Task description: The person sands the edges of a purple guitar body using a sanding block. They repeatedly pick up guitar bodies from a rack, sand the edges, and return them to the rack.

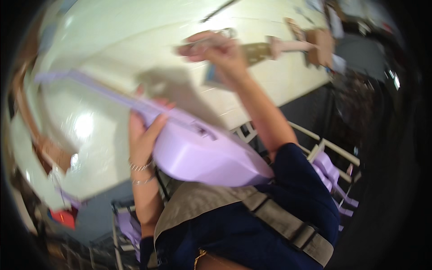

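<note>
A glossy lilac ukulele (211, 155) lies tilted against my body, its neck reaching up to the far left. My left hand (146, 128) is wrapped round the neck where it meets the body, with the thumb on the near side. Further off, above the white worktop (112, 36), my right hand (213, 49) is raised with its fingers pinched together. Something thin shows at those fingers, too smeared by motion to name. The right hand is apart from the ukulele.
Beyond my right wrist lie a blue block (213, 76), a pinkish handle-shaped piece (292, 46) and a brown block (320, 47). A dark slim tool (218, 11) rests at the far edge. Racks with lilac instruments (326, 168) stand at right and lower left. A red object (63, 218) sits lower left.
</note>
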`<state>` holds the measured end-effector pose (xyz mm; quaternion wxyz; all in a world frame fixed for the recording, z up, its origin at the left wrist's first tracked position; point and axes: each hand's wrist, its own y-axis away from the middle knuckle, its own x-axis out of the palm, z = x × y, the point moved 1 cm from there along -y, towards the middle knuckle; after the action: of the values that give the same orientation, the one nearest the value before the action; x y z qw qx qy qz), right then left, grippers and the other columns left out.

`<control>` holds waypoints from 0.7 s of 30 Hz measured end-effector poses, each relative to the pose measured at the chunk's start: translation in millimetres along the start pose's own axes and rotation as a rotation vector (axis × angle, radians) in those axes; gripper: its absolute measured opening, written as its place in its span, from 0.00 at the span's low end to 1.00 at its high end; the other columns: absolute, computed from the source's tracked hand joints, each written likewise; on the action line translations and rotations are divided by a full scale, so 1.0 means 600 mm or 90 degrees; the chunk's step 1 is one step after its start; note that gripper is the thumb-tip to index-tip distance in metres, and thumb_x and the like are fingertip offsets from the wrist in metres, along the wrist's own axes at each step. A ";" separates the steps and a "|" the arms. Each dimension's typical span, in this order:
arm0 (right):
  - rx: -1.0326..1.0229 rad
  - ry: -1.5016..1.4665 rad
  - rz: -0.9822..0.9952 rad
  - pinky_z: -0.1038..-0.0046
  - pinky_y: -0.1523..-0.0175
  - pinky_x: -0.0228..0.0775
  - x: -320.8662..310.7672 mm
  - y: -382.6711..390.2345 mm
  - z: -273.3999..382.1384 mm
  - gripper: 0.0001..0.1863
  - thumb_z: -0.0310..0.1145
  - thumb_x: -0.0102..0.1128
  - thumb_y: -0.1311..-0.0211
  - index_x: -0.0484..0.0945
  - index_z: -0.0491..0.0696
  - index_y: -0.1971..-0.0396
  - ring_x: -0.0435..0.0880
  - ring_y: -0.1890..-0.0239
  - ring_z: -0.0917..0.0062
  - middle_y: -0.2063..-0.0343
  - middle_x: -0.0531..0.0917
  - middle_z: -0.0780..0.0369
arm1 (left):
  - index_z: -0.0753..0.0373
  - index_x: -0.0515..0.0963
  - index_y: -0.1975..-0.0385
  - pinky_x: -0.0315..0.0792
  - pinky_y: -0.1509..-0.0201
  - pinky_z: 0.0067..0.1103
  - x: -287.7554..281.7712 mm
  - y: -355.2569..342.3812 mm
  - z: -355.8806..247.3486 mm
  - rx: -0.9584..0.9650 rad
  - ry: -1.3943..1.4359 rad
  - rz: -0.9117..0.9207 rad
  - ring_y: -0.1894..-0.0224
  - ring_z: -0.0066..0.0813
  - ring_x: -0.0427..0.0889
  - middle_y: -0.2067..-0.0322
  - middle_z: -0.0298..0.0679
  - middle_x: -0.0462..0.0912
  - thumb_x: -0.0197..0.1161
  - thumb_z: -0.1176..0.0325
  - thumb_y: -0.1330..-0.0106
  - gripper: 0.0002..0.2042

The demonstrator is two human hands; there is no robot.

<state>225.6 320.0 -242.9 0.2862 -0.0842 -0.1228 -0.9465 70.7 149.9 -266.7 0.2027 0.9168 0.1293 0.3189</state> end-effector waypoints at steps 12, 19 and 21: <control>0.076 -0.184 0.136 0.76 0.61 0.76 0.005 0.033 0.006 0.15 0.21 0.53 0.42 0.63 0.37 0.55 0.84 0.65 0.70 0.68 0.80 0.54 | 0.68 0.46 0.35 0.62 0.40 0.33 -0.026 -0.013 0.018 0.007 -0.079 0.043 0.48 0.40 0.72 0.55 0.45 0.69 0.55 0.74 0.39 0.34; 0.042 0.095 0.104 0.76 0.70 0.67 0.036 0.010 -0.006 0.10 0.32 0.46 0.35 0.67 0.42 0.60 0.72 0.80 0.81 0.77 0.77 0.62 | 0.69 0.45 0.35 0.64 0.42 0.33 -0.023 -0.012 0.008 -0.008 -0.121 0.032 0.49 0.39 0.73 0.56 0.44 0.69 0.54 0.70 0.37 0.33; 0.045 0.231 0.087 0.75 0.71 0.66 0.048 0.011 0.018 0.12 0.37 0.44 0.34 0.72 0.43 0.67 0.71 0.82 0.81 0.84 0.75 0.64 | 0.70 0.45 0.35 0.65 0.43 0.32 -0.028 -0.013 0.010 -0.007 -0.131 0.020 0.50 0.39 0.73 0.56 0.45 0.69 0.54 0.70 0.37 0.34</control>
<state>206.7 302.9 -224.9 0.3698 0.0895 -0.0961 -0.9198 60.9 148.7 -283.5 0.2147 0.9456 0.0916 0.2267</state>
